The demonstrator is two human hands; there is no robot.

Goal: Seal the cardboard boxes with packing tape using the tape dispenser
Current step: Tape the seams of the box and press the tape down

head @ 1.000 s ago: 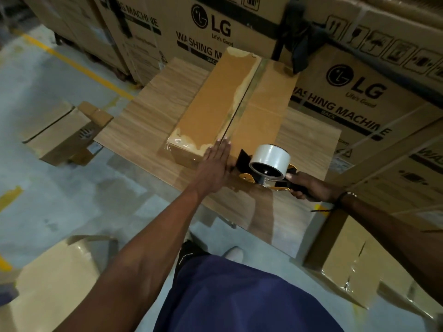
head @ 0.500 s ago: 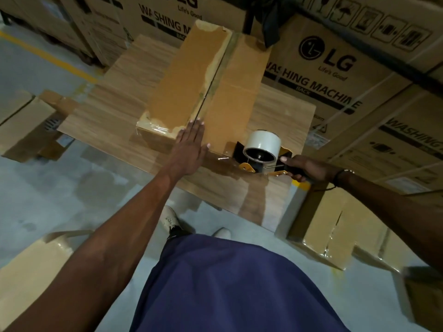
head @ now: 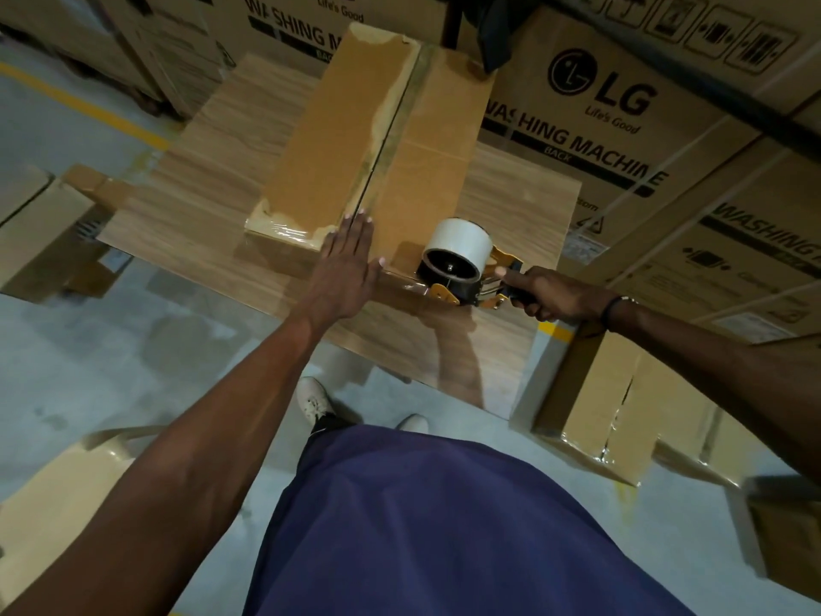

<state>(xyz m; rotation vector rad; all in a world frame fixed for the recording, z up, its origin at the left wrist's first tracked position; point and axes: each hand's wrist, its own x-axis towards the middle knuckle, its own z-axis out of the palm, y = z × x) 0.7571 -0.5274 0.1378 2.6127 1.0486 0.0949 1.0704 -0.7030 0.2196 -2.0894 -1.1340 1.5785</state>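
Nearest to the camera is the person's dark blue shirt (head: pixel 444 526), and below it two white shoes (head: pixel 314 400) stand on the grey floor (head: pixel 111 371). From there both bare arms reach forward to a wooden table (head: pixel 200 206). The left hand (head: pixel 344 269) is flat, with the fingers straight and close together, and it presses on the near end of a long cardboard box (head: pixel 337 140), with the fingertips on top just beside the middle seam. The right hand (head: pixel 548 293) is closed around the black handle of the tape dispenser (head: pixel 462 269), with the forefinger stretched along its side. The dispenser sits at the near right corner of the box, just to the right of the left hand, and it carries a white roll of tape (head: pixel 462 237). The box lies lengthwise on the table, going away from the person, and its two top flaps meet at a dark seam. On the floor to the right lies another cardboard box (head: pixel 622 415) with shiny tape on it, and to the left a further box (head: pixel 40 242). Behind the table stand large cartons (head: pixel 622 126) printed with "LG" and "WASHING MACHINE".
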